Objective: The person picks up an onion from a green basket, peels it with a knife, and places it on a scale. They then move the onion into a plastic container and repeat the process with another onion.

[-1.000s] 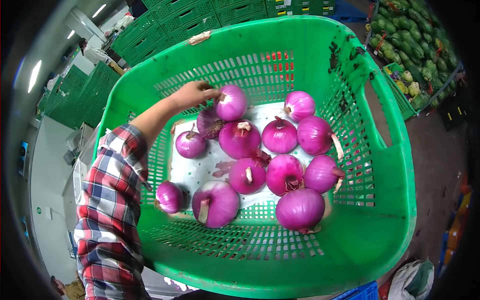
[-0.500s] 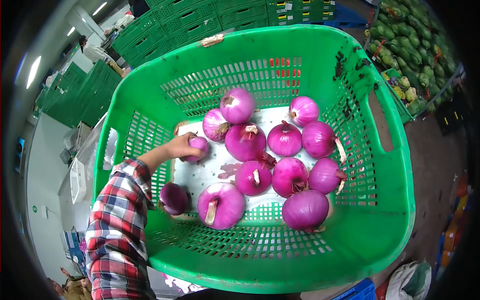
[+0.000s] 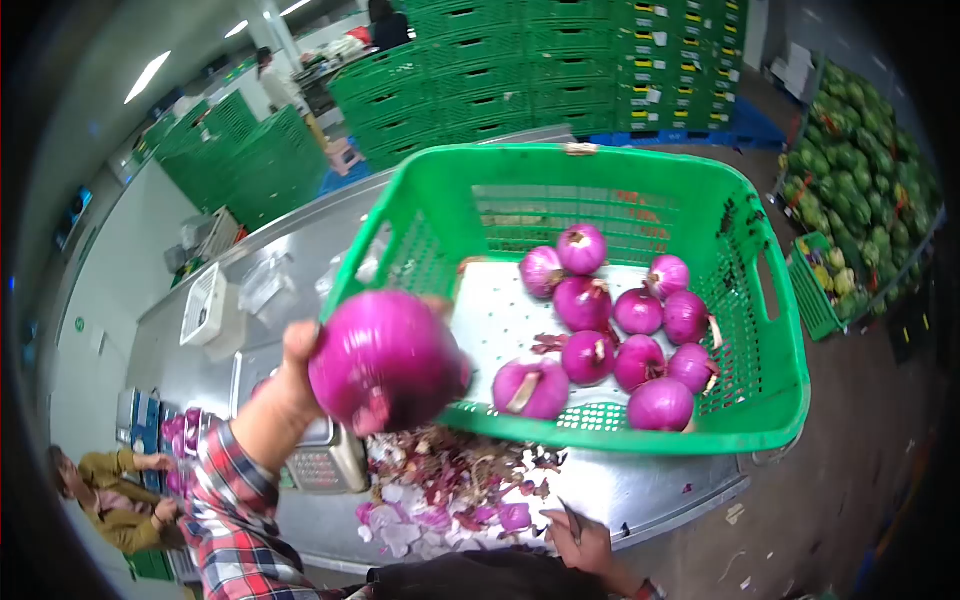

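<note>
Onions [image 3: 582, 303] lie grouped on the pale bottom of a green basket [image 3: 620, 440], mostly toward its right. The left hand [image 3: 283, 395] has its grip wrapped round a large onion [image 3: 385, 355], raised in front of the basket's left end in this view. The right hand [image 3: 584, 548] pinches a slim dark tool [image 3: 571, 522] beside peelings [image 3: 450, 478] on the desk [image 3: 645, 490].

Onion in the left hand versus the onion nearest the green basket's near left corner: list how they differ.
The held onion is raised in the left hand; the basket onion lies untouched inside the green basket.
The held onion looks much larger, probably from being nearer the camera, than the basket onion.
The held onion shows no pale stem from this side; the basket onion has one in plain view.
Both are purple and rounded.
</note>
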Available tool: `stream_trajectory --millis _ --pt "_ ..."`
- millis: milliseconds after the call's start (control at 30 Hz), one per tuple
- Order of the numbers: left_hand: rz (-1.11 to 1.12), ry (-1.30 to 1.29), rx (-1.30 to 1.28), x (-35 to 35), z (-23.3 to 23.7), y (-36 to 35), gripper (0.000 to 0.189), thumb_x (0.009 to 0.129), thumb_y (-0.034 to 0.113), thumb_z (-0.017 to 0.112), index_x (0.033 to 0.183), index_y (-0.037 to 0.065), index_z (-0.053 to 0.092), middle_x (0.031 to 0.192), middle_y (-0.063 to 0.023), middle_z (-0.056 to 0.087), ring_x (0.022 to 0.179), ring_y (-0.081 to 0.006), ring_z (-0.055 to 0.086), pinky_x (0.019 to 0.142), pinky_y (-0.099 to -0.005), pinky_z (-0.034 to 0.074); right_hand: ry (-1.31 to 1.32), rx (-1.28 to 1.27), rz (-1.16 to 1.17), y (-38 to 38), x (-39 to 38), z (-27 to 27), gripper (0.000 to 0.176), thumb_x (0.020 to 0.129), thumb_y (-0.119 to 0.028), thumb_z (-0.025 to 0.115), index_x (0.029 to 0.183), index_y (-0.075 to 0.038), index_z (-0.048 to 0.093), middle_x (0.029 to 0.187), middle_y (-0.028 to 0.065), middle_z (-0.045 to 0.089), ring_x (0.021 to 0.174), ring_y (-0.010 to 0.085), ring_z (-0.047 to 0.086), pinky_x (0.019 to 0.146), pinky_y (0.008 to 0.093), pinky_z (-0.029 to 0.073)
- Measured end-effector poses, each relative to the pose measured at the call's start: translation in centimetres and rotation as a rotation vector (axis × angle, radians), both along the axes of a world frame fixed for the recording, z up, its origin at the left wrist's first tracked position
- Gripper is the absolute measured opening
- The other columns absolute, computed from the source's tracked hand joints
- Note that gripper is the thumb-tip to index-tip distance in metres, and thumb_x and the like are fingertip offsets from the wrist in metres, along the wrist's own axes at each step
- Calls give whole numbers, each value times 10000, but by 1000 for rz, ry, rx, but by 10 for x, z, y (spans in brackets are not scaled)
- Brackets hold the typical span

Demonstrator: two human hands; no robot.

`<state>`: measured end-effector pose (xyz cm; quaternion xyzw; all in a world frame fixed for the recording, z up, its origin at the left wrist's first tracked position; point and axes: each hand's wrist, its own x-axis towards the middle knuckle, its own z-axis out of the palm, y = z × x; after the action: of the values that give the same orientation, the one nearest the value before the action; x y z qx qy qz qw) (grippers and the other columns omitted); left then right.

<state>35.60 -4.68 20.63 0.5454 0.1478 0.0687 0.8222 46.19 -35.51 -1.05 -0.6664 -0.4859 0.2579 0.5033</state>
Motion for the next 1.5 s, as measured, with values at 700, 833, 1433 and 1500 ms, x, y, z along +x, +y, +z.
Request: stream_trajectory --millis 700,833,1433,1500 --pt "526 -39 -677 -195 -129 -120 762 837 680 238 1297 80 335 1190 -180 511 987 -344 584 752 -478 531 -542 224 434 133 -113 68 469 711 -11 577 1173 -48 507 783 104 568 595 248 598 520 329 492" --pt "438 -84 -670 -209 -134 -118 687 876 625 246 1282 80 347 1166 -173 522 954 -329 597 687 -450 549 -669 201 421 143 -126 64 542 666 -29 596 1198 -53 492 807 93 544 625 242 610 552 341 510" --pt "376 103 1238 -244 -124 -90 1065 528 208 825 1355 79 166 1372 -182 287 1236 -310 359 1018 -412 320 443 21 380 144 -155 75 445 873 -227 559 1264 -56 432 864 71 564 643 165 568 535 291 461" --pt "475 -85 993 -237 -119 -90 1025 523 160 813 1353 68 217 1358 -191 309 1239 -326 354 1034 -423 297 748 -58 486 147 -156 90 494 873 -282 574 1278 -52 410 870 47 538 584 103 523 476 247 423"
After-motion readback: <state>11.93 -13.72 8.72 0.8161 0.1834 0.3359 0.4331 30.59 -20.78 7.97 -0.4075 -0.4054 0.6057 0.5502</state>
